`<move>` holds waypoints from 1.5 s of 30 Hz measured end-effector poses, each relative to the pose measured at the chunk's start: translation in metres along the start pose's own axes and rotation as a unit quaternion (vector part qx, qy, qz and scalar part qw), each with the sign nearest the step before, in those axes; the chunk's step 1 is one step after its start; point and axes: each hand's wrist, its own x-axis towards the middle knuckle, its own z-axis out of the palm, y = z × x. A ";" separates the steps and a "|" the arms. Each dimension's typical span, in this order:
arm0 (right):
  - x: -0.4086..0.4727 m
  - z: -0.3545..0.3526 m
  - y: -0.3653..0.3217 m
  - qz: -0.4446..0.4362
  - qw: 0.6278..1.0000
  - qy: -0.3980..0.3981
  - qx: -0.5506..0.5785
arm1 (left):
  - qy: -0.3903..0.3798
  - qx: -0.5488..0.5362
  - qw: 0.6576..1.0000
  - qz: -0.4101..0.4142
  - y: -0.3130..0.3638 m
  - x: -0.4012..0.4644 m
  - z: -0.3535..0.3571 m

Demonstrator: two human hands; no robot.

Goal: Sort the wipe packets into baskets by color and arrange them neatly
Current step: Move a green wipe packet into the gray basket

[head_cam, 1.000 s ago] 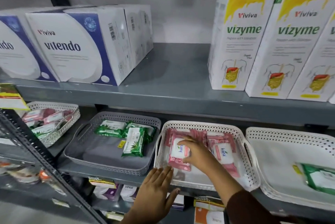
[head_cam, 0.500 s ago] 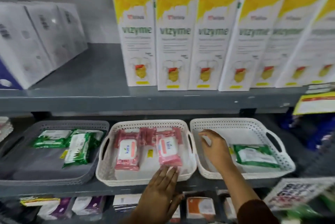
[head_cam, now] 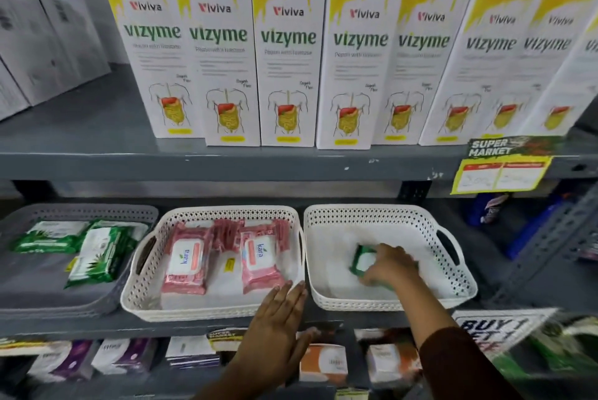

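Head view: Vizyme cartons stood on the shelf above three baskets; nothing blocked my reach. Since half a second earlier, my right hand had closed over the green packet inside the right white basket, fingers curled around it. My left hand lay flat and spread against the middle basket holding pink packets.

Even, fairly bright light falls from above on the Vizyme boxes, while the lower shelf sits in dim shadow. Wide-angle distortion bends the upper shelf edge and leans boxes outward. The right hand and the frame's corners are smeared by blur
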 end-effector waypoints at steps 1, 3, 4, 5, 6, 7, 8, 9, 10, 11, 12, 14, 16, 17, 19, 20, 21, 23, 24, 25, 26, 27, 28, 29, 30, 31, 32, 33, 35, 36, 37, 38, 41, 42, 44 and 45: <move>-0.001 0.002 -0.006 -0.022 1.000 -0.019 0.013 | 0.002 0.002 1.000 0.004 -0.001 0.000 0.000; -0.007 0.005 -0.019 -0.056 0.997 -0.043 0.025 | 0.005 0.007 1.000 0.010 -0.003 0.000 0.000; -0.008 0.006 -0.022 -0.062 0.997 -0.043 0.014 | 0.005 0.008 1.000 0.012 -0.004 -0.001 0.000; -0.009 0.008 -0.023 -0.061 0.997 -0.045 0.010 | 0.004 0.009 1.000 0.014 -0.005 -0.002 0.000; -0.012 0.008 -0.025 -0.060 0.997 -0.051 0.023 | 0.000 0.010 1.000 0.014 -0.007 -0.004 0.000; -0.012 0.010 -0.024 -0.060 0.996 -0.055 0.039 | 0.000 0.014 1.000 0.014 -0.009 -0.006 -0.001; -0.013 0.011 -0.023 -0.058 0.996 -0.052 0.052 | 0.000 0.018 1.000 0.013 -0.011 -0.008 -0.001; -0.014 0.012 -0.023 -0.050 0.996 -0.040 0.063 | 0.003 0.022 1.000 0.009 -0.015 -0.012 -0.002; -0.015 0.013 -0.023 -0.035 0.996 -0.023 0.080 | 0.006 0.025 1.000 0.005 -0.019 -0.016 -0.003; -0.017 0.013 -0.024 -0.024 0.994 0.001 0.104 | 0.012 0.026 1.000 0.001 -0.024 -0.020 -0.005; -0.020 0.013 -0.027 -0.014 0.991 0.029 0.132 | 0.018 0.026 1.000 -0.003 -0.029 -0.025 -0.006; -0.026 0.012 -0.033 -0.008 0.976 0.099 0.192 | 0.037 0.022 0.999 -0.010 -0.044 -0.035 -0.011; -0.033 0.010 -0.042 -0.025 0.952 0.172 0.252 | 0.047 0.019 0.999 -0.019 -0.061 -0.047 -0.019; -0.036 0.009 -0.052 -0.042 0.941 0.195 0.273 | 0.051 0.020 0.998 -0.029 -0.072 -0.055 -0.024; -0.048 0.005 -0.087 -0.093 0.928 0.203 0.298 | 0.053 0.028 0.996 -0.059 -0.100 -0.076 -0.037; -0.054 0.003 -0.104 -0.118 0.927 0.189 0.302 | 0.056 0.033 0.995 -0.076 -0.113 -0.084 -0.043; -0.061 0.005 -0.129 -0.142 0.927 0.170 0.304 | 0.050 0.040 0.993 -0.100 -0.131 -0.098 -0.050; -0.075 0.013 -0.174 -0.186 0.923 0.152 0.302 | 0.046 0.055 0.987 -0.147 -0.165 -0.120 -0.062; -0.082 0.022 -0.200 -0.213 0.918 0.148 0.300 | 0.042 0.059 0.982 -0.177 -0.185 -0.135 -0.070; -0.089 0.031 -0.223 -0.240 0.914 0.139 0.297 | 0.044 0.064 0.976 -0.203 -0.203 -0.147 -0.077; -0.096 0.040 -0.245 -0.267 0.909 0.124 0.295 | 0.044 0.068 0.971 -0.225 -0.219 -0.159 -0.083; -0.105 0.050 -0.272 -0.292 0.906 0.106 0.287 | 0.042 0.072 0.966 -0.245 -0.237 -0.172 -0.091; -0.111 0.059 -0.293 -0.311 0.905 0.088 0.277 | 0.039 0.075 0.962 -0.258 -0.250 -0.180 -0.099; -0.118 0.066 -0.313 -0.328 0.903 0.073 0.266 | 0.040 0.081 0.960 -0.266 -0.260 -0.187 -0.106; -0.124 0.077 -0.338 -0.342 0.901 0.059 0.259 | 0.041 0.083 0.956 -0.277 -0.273 -0.197 -0.114; -0.131 0.086 -0.361 -0.355 0.899 0.049 0.253 | 0.043 0.082 0.954 -0.285 -0.285 -0.206 -0.120; -0.134 0.094 -0.380 -0.367 0.896 0.045 0.246 | 0.046 0.083 0.953 -0.289 -0.293 -0.211 -0.126; -0.138 0.103 -0.398 -0.377 0.895 0.041 0.233 | 0.048 0.086 0.951 -0.294 -0.302 -0.217 -0.131; -0.146 0.122 -0.440 -0.397 0.894 0.020 0.207 | 0.041 0.080 0.946 -0.313 -0.320 -0.233 -0.139; -0.149 0.129 -0.459 -0.405 0.892 0.007 0.201 | 0.039 0.073 0.945 -0.317 -0.326 -0.238 -0.143; -0.152 0.137 -0.478 -0.412 0.890 0.003 0.194 | 0.041 0.066 0.944 -0.319 -0.332 -0.243 -0.145; -0.154 0.147 -0.496 -0.418 0.890 0.015 0.183 | 0.041 0.056 0.945 -0.318 -0.338 -0.249 -0.147; -0.156 0.177 -0.537 -0.429 0.893 0.060 0.122 | 0.037 0.040 0.953 -0.299 -0.346 -0.258 -0.148; -0.156 0.188 -0.547 -0.426 0.898 0.062 0.090 | 0.037 0.039 0.955 -0.292 -0.348 -0.261 -0.148; -0.155 0.200 -0.560 -0.412 0.908 0.064 0.026 | 0.041 0.029 0.957 -0.285 -0.348 -0.260 -0.149; -0.154 0.203 -0.563 -0.408 0.911 0.064 0.003 | 0.045 0.026 0.958 -0.282 -0.347 -0.260 -0.149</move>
